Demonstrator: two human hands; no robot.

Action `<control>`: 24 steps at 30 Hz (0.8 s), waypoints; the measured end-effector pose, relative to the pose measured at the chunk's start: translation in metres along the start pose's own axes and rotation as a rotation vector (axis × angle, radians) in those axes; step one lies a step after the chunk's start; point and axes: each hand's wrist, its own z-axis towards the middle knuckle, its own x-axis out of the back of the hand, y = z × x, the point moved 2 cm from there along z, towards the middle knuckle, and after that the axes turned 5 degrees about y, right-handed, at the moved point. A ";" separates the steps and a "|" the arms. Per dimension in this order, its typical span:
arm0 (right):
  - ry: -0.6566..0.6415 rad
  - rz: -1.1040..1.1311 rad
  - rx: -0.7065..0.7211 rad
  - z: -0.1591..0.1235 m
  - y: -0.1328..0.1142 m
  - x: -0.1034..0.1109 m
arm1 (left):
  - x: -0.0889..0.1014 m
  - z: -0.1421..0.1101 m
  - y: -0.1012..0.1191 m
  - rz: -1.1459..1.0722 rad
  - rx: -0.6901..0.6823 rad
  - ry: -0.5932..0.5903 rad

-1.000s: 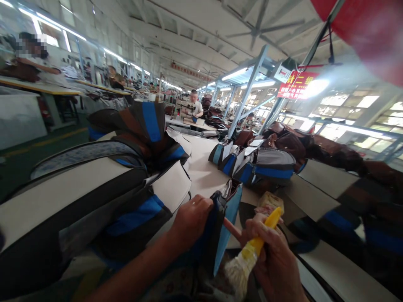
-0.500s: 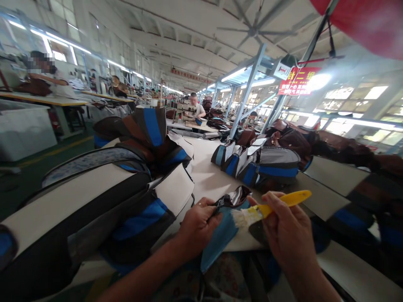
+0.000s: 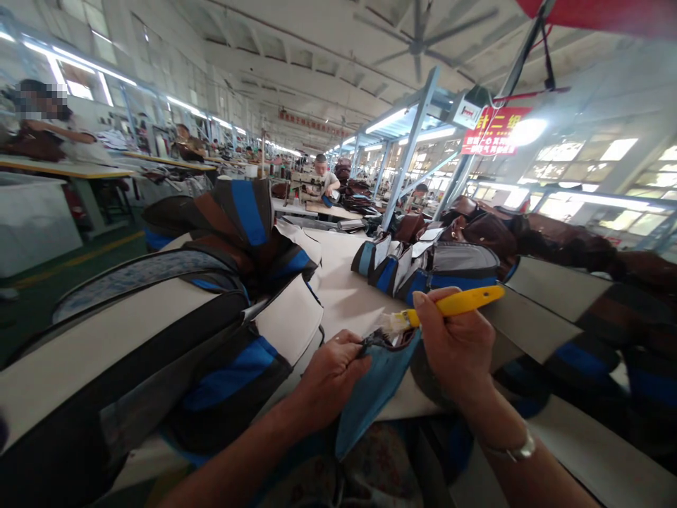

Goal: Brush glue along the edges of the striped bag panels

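Observation:
My left hand (image 3: 338, 370) pinches the upper left edge of a blue fabric bag piece (image 3: 378, 381), which hangs tilted over the table's near edge. Dark trim and a lining show at its top opening. My right hand (image 3: 460, 339) is closed round a paintbrush (image 3: 468, 301) with a yellow handle. The brush's pale bristles lie at the top opening of the piece, close to my left fingertips; whether they touch the lining I cannot tell. A metal band circles my right wrist.
Bag parts in black, blue and cream (image 3: 211, 353) are heaped on the left. Several small blue and grey pieces (image 3: 423, 271) stand on the pale table (image 3: 343, 303). More panels (image 3: 560, 296) lie at right. Farther back, a person (image 3: 322, 180) works at another table.
My right hand has lifted the brush up and slightly left, from the front of the blue piece to its top opening. The left hand keeps its hold, and the view has shifted a little.

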 end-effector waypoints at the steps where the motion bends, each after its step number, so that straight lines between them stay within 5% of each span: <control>1: -0.007 0.022 0.016 -0.001 -0.001 0.001 | 0.001 0.000 0.000 -0.010 0.004 -0.002; 7: -0.170 0.060 0.416 -0.012 -0.001 -0.004 | 0.004 0.004 -0.004 -0.031 0.032 0.017; 10: -0.123 0.133 0.396 -0.015 0.003 -0.001 | 0.005 0.004 -0.005 -0.054 0.008 -0.007; 15: -0.295 0.196 0.521 -0.024 0.006 0.001 | 0.005 0.003 -0.007 -0.057 0.028 -0.002; 19: -0.258 0.211 0.438 -0.029 0.008 0.010 | 0.005 0.003 -0.009 -0.039 0.043 0.007; 22: -0.392 0.241 0.491 -0.034 0.005 0.010 | 0.006 0.006 -0.010 -0.022 0.057 0.023; 24: -0.371 0.198 0.517 -0.034 0.004 0.012 | 0.006 0.007 -0.009 0.004 0.050 0.041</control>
